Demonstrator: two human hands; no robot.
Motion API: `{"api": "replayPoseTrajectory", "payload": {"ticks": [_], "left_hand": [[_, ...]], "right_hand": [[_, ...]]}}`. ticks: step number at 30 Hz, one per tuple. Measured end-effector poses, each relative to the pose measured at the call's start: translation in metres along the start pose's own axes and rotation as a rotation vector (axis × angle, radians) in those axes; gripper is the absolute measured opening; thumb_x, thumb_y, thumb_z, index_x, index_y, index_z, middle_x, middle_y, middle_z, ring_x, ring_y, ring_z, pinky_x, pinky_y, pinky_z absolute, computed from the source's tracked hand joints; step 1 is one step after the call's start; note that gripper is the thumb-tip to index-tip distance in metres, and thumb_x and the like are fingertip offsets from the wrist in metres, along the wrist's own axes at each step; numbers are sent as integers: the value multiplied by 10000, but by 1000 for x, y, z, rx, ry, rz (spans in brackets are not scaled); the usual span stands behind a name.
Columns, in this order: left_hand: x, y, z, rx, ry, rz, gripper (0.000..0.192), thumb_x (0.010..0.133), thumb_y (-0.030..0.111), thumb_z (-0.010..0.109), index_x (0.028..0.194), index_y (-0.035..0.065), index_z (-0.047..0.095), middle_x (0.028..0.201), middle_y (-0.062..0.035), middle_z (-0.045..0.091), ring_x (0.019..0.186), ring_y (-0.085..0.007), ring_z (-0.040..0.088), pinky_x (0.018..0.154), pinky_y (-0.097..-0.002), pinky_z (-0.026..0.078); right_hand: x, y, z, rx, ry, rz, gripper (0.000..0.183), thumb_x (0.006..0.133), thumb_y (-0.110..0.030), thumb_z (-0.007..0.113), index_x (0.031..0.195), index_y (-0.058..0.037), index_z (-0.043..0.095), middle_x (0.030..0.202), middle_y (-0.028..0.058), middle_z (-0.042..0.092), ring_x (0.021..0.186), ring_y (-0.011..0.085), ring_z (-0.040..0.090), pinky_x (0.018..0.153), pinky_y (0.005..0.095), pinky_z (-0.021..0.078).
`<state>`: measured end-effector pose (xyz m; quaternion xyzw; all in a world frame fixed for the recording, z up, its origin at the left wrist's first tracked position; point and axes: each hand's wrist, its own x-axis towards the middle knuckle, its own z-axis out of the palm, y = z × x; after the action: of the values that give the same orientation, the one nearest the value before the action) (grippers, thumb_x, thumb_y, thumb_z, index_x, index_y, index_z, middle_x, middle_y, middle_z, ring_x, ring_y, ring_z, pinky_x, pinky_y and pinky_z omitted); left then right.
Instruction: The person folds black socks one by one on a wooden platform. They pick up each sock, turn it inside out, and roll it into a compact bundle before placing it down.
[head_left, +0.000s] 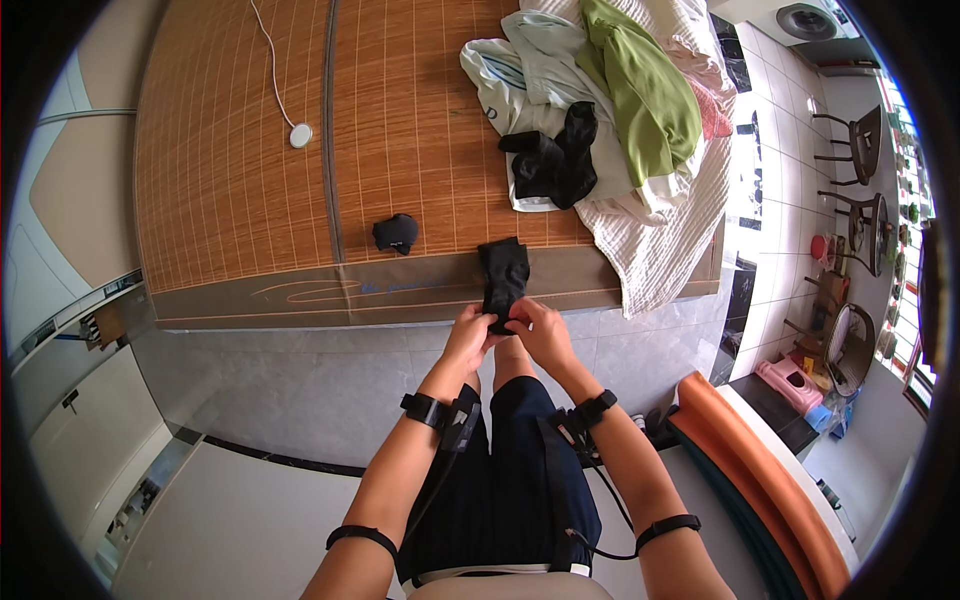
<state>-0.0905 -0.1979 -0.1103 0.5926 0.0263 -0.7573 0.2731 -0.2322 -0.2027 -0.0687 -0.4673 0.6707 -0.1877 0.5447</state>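
Note:
A black sock (506, 274) lies lengthwise over the brown border of the woven bed mat (420, 150), its near end at the mat's front edge. My left hand (474, 336) grips that near end from the left. From the right, my right hand (541, 330) pinches the same end, with thumb and fingertips close together. A small folded black bundle (395, 233), perhaps rolled socks, rests on the mat to the left. More black socks (555, 161) lie loosely on pale clothes farther back to the right.
Behind the socks are a green garment (645, 97), a pale shirt (487, 75) and a white textured blanket (652, 255) hanging over the bed's edge. A round white charger (301, 135) with a cable lies at the back left. Orange cushioning (750, 472) stands at the lower right.

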Motion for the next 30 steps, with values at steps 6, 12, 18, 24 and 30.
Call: {"api": "replayPoseTrajectory", "payload": {"ticks": [6, 12, 18, 24, 30], "left_hand": [[-4, 10, 3, -3, 37, -21, 251, 850, 2, 440, 1095, -41, 471, 924, -169, 595, 800, -257, 642, 655, -335, 586], [-1, 17, 2, 67, 14, -146, 177, 852, 40, 458, 995, -36, 531, 868, -155, 607, 729, -255, 640, 603, -331, 587], [10, 6, -11, 4, 75, -138, 205, 870, 87, 452, 986, -53, 546, 894, -181, 618, 681, -272, 638, 558, -321, 566], [3, 13, -4, -77, -32, -200, 225, 893, 153, 514, 976, -45, 579, 876, -158, 633, 703, -247, 650, 585, -293, 557], [-1, 11, -6, -43, -149, -160, 169, 865, 77, 595, 987, -41, 591, 901, -135, 640, 754, -203, 662, 697, -293, 566]], "right_hand": [[-4, 1, 1, -496, 127, -474, 116, 690, -113, 687, 790, -94, 632, 862, 45, 574, 697, 240, 564, 640, 338, 439], [-12, -3, -5, -684, 121, -647, 146, 691, -128, 672, 830, -91, 645, 905, 15, 579, 833, 209, 551, 726, 338, 419], [-8, -11, -9, -687, 52, -711, 239, 668, -145, 678, 900, -92, 658, 892, 8, 580, 915, 221, 527, 844, 372, 395], [7, 7, -8, -636, 39, -638, 145, 669, -200, 671, 790, -121, 681, 851, -5, 578, 880, 197, 530, 811, 358, 367], [12, 16, -5, -516, -12, -406, 101, 672, -206, 678, 741, -136, 702, 771, 4, 598, 838, 216, 525, 751, 356, 330]]}}
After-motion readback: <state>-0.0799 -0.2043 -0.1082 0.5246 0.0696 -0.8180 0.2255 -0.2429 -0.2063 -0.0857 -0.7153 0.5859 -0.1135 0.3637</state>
